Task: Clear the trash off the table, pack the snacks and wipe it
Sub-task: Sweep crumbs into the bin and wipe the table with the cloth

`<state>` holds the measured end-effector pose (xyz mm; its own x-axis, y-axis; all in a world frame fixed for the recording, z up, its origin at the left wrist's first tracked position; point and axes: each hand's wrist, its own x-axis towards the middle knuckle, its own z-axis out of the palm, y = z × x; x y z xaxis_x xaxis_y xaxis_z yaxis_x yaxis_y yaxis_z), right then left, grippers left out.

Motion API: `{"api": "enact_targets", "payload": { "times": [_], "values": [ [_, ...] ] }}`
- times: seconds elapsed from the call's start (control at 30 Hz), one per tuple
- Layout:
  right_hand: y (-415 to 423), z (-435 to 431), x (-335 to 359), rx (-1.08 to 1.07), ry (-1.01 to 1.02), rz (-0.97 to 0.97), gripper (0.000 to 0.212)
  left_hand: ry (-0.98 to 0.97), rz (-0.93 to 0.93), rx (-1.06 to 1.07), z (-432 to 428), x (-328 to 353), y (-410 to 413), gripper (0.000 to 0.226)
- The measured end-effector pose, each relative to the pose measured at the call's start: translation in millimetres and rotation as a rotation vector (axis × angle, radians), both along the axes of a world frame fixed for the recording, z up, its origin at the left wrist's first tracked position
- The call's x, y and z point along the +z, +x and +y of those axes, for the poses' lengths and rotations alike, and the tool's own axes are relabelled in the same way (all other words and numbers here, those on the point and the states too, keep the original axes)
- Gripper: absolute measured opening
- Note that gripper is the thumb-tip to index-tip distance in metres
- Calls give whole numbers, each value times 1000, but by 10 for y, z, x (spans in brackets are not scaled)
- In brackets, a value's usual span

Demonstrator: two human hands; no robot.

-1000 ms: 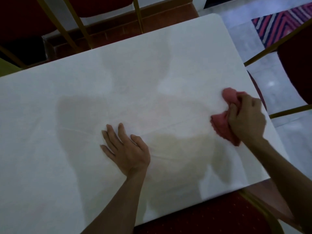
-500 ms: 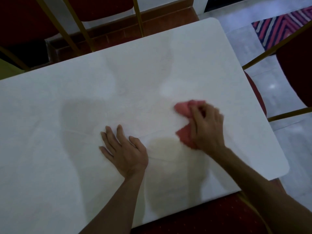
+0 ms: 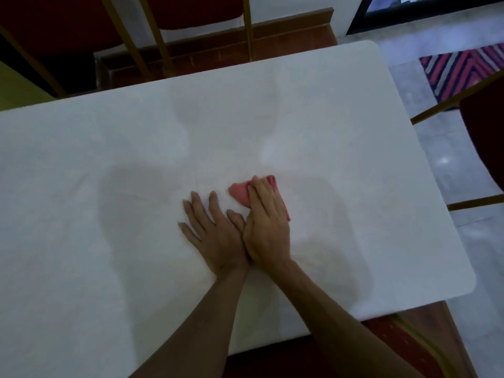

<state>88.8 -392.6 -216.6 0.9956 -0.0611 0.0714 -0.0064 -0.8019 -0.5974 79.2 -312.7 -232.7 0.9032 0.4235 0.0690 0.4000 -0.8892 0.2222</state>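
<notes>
The white table [image 3: 354,137] fills most of the view. My right hand [image 3: 266,222] presses a crumpled pink cloth [image 3: 240,195] flat against the tabletop near the middle; most of the cloth is hidden under the fingers. My left hand [image 3: 212,233] lies palm down on the table with fingers spread, holding nothing. The two hands touch side by side, the right one overlapping the left hand's thumb edge. No trash or snacks show on the table.
Red chairs with gold frames stand beyond the far edge [image 3: 191,12] and at the right [image 3: 485,137]. A red chair seat [image 3: 341,356] sits under the near edge. A striped rug [image 3: 463,69] lies on the grey floor at the upper right.
My right hand has swept the pink cloth leftward from the table's right edge to the middle, ending against my left hand. The left hand stayed flat in place.
</notes>
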Motion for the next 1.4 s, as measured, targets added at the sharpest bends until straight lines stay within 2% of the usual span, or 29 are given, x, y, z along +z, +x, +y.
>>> {"api": "enact_targets", "payload": {
  "times": [0.1,0.17,0.23,0.3,0.43,0.57,0.7,0.77,0.83,0.9,0.97,1.03,1.13,1.2,1.3,1.37,1.4],
  "values": [
    [24,-71,52,23,-21,-41,71,-36,-46,-3,-7,26,-25,47],
    [19,-67,63,22,-42,-22,65,-82,-69,-42,25,59,-12,46],
    [16,-95,17,16,-99,-26,54,-105,-44,-209,211,89,-5,49],
    [12,-121,-13,14,-132,-33,56,-89,-4,-314,628,81,15,52],
    [-5,-19,-31,-21,-136,-90,57,-83,-34,50,1784,82,-16,51],
    [274,170,-21,-141,-129,-75,56,39,-45,-8,2244,91,-144,49],
    [776,809,31,-311,-124,-4,57,26,-36,30,2268,105,-126,51],
    [843,1238,6,-307,-112,-27,53,34,-30,18,2270,114,-147,52],
    [568,1642,13,-102,-87,-22,52,42,-30,22,2286,131,-161,52],
    [65,1732,76,318,-87,34,56,29,-26,18,2303,139,-173,54],
    [-210,1357,108,669,-160,-5,64,12,-35,12,2310,135,-150,55],
    [-60,822,117,762,-202,-95,66,17,-48,22,2305,139,-122,55],
    [534,275,115,474,-279,-143,62,18,-54,24,2287,146,-91,54],
    [1062,251,97,175,-275,-52,63,21,-59,18,2298,141,-89,54],
    [1569,734,98,-199,-98,-16,29,33,-74,8,2314,137,-80,53],
    [1615,1245,187,-257,61,-48,16,34,-70,10,2293,138,-79,52],
    [1528,1520,214,-193,93,-36,25,32,-66,14,2287,142,-78,52]
  ]
}}
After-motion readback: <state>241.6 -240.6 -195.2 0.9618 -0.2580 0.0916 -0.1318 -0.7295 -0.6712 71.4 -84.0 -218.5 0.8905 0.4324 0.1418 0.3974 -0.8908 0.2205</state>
